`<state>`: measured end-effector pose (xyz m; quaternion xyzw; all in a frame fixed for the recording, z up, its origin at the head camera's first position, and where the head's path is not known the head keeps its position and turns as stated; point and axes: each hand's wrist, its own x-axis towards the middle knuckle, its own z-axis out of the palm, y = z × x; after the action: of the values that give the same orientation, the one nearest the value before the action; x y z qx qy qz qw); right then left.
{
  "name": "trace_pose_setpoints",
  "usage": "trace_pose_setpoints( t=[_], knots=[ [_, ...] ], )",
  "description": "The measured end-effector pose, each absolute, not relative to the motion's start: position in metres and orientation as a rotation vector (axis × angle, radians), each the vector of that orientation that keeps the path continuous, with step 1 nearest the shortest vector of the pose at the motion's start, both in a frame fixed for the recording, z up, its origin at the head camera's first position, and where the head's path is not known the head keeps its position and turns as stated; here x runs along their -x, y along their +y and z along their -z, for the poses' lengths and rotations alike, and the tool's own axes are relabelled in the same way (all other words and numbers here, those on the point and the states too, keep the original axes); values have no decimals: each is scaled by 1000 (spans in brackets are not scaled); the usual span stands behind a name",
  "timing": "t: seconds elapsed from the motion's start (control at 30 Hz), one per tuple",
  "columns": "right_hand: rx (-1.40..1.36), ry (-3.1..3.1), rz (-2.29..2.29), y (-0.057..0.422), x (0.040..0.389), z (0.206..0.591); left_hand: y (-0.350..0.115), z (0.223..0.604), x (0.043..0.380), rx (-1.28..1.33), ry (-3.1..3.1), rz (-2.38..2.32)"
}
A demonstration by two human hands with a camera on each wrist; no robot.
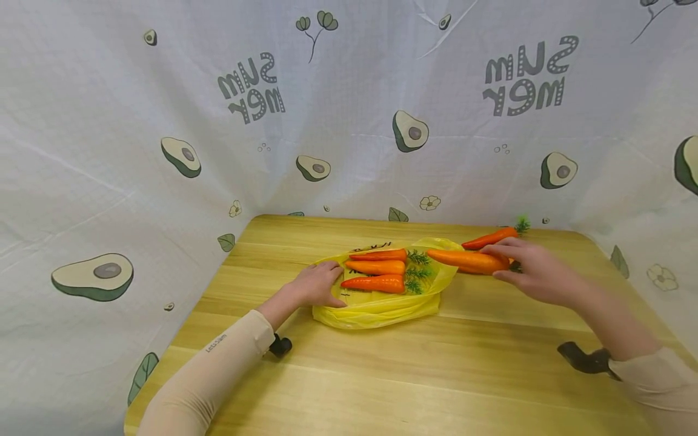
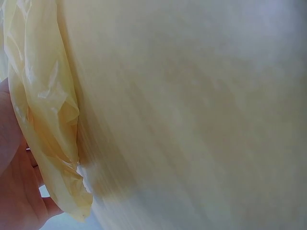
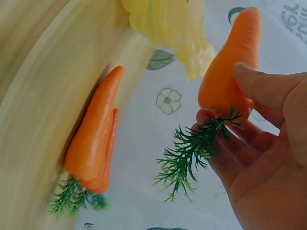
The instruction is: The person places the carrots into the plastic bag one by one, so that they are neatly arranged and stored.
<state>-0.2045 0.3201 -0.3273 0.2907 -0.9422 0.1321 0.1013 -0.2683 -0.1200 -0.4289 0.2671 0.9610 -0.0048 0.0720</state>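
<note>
Carrots (image 3: 91,139): we see smooth, plastic-looking skins, softly glossy.
Carrot tops (image 3: 184,154): feathery plastic, by our eye.
Yellow bag (image 1: 376,316): thin, crinkled, shiny plastic film.
Tabletop (image 1: 382,375): we make out smooth wood grain, faintly sheened.
Avocado-print backdrop (image 1: 349,115): lightly creased, matt cloth.
Sleeves (image 1: 223,357): smooth, matt fabric.

Curtain (image 1: 349,109), beyond far edge of table (image 1: 382,381): "SUMMER" 2 times, mirrored, each on 2 lines. Left sleeve (image 1: 218,366), near left edge: small "Let'sSlim". Bag (image 1: 382,313): dark print, partly covered, unreadable.
</note>
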Motion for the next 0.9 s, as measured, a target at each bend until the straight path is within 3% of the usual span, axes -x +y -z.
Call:
trace_pose_setpoints(
  t=[0.9],
  knots=[
    [-1044,-2886,-455,256,213,326,-120,431,267,-817,2903,19]
  ],
)
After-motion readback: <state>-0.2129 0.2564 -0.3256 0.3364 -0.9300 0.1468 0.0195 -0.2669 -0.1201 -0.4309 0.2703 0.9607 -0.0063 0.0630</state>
